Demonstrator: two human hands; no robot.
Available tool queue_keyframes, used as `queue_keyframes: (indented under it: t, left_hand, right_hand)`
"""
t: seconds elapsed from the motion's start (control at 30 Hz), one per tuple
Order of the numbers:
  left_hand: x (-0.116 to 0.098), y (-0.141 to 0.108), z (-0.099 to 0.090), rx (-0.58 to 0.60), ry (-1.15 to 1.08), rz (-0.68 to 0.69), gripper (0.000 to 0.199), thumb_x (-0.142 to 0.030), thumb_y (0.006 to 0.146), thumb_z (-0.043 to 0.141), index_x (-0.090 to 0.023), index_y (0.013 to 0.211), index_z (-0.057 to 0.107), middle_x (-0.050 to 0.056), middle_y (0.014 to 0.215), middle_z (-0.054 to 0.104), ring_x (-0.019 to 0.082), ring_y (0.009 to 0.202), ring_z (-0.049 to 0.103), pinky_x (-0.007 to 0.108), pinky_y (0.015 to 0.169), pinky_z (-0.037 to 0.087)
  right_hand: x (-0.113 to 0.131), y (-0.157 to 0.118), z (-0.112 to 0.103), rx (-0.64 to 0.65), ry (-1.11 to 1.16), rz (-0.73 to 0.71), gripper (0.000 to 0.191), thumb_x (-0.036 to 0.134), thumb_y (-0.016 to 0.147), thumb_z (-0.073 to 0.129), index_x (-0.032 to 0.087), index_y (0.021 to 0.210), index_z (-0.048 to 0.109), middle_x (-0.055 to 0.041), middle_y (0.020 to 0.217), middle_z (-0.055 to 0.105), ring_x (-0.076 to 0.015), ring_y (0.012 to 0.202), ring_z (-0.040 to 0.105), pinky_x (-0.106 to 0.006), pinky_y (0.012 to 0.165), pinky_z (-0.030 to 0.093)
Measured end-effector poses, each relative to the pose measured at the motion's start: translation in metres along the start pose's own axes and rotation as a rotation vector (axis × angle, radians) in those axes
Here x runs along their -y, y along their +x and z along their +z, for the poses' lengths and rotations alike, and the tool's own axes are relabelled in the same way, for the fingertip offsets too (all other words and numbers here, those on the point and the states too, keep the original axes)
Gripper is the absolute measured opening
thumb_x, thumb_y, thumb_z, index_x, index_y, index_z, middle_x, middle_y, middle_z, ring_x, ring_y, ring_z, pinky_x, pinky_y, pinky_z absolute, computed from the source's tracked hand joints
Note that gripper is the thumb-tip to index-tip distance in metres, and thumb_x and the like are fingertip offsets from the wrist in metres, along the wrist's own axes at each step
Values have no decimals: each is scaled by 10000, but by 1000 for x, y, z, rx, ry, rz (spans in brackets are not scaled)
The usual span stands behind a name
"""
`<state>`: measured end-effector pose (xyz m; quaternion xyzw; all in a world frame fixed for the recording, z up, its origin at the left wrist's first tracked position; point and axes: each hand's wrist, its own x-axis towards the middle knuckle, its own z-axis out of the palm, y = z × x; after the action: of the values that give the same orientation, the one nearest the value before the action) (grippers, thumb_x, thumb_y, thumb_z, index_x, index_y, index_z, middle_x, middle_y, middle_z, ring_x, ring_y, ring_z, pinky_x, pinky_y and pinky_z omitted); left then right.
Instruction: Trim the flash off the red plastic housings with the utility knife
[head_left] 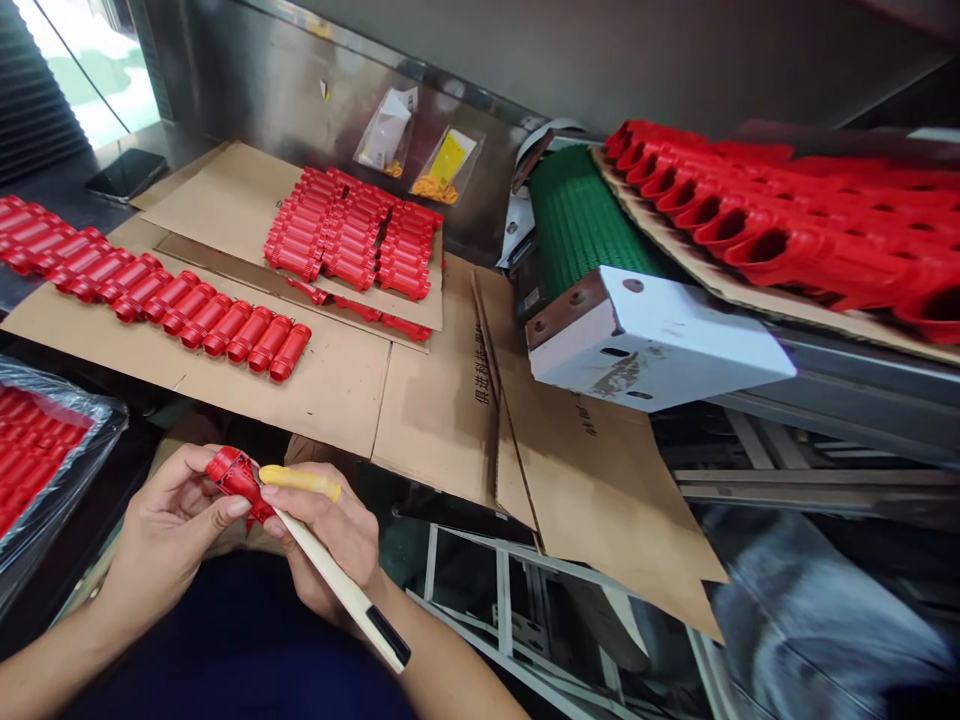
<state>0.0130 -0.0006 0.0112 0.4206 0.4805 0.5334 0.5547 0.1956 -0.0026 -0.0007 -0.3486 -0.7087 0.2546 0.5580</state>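
Observation:
My left hand [169,520] is closed around a red plastic part [238,475], thumb along its lower side. In my right hand [330,530] is a cream-coloured flat stick [341,585] with a black end pointing down and right; its other end meets the red part, where my right fingertips also touch. One right finger wears a yellow finger cover [300,482]. Beyond my hands, a row of red cylindrical parts [202,315] lies on cardboard [337,400]. The tip of the stick is hidden at the red part.
Stacked red parts [352,230] lie on cardboard sheets at the back. A green conveyor belt [589,220] with a white bracket [652,345] is at right, beside many red funnel-like parts [810,220]. A lined bin [105,415] of red parts stands left. A person's jeans [817,610] show lower right.

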Motion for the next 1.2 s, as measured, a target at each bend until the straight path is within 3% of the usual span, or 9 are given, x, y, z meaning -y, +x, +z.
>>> queue_keyframes:
  t: [0.37,0.5,0.67,0.77,0.9,0.97,1.03,1.1,1.2]
  left_hand:
    - [4,-2,0,-14,4,17,114,-260,872,908,-237,898,799,31,919,814,146,833,791,183,816,648]
    - [5,-1,-2,-7,-93,-86,240,-273,843,938,-242,1007,765,41,921,821,166,814,794,238,792,667]
    - [-1,-1,0,28,-309,-388,416,-380,852,925,-289,1209,733,87,1046,842,180,687,763,306,675,666]
    - [-4,-1,-3,59,-262,-539,393,-440,863,902,-232,1191,844,150,1123,843,195,748,768,265,668,639]
    - [-2,-2,-11,143,-246,-478,762,-753,728,878,-205,1257,869,245,1371,771,336,939,805,344,689,661]
    - [-2,-4,-12,103,-114,-307,707,-660,640,982,-221,1185,889,224,1388,767,375,1090,785,357,803,673]
    - [-3,-4,-11,-6,-2,-209,462,-430,672,1033,-250,1072,887,160,1263,822,319,1089,784,311,841,663]
    - [-5,-4,-7,-102,-38,-228,319,-320,755,993,-255,1032,849,105,1136,851,214,876,776,247,720,638]
    - [-5,-4,-2,-125,-161,-274,304,-308,793,967,-220,1038,808,98,1072,854,117,623,643,196,536,538]
  right_hand:
    - [8,-6,2,-18,-21,47,267,129,1049,628,188,1294,716,-149,1131,819,-270,1083,789,-426,895,705]
    - [11,-5,-9,12,20,140,209,219,1067,670,225,1268,726,-125,1162,833,-259,1068,805,-413,912,698]
    - [5,7,-25,-53,14,449,154,273,1076,638,224,1111,780,-71,951,814,-173,740,758,-337,766,668]
    - [-3,16,-27,109,206,718,236,425,1027,714,201,1039,786,-20,818,757,-110,569,628,-242,560,566]
    - [-6,16,-21,226,416,1002,412,590,944,782,192,869,713,51,603,627,-92,460,535,-200,440,451]
    - [-2,13,-20,203,275,892,339,515,987,757,198,872,723,28,646,668,-114,519,597,-223,505,517]
    - [3,11,-22,182,52,627,186,367,1018,743,201,936,767,-33,810,764,-164,715,718,-274,672,618]
    - [7,10,-26,156,-85,348,90,214,1021,727,197,1085,789,-100,1037,822,-224,993,785,-333,877,664]
    - [9,8,-30,119,-72,91,339,97,1020,694,199,1342,728,-125,1192,836,-239,1139,799,-341,959,682]
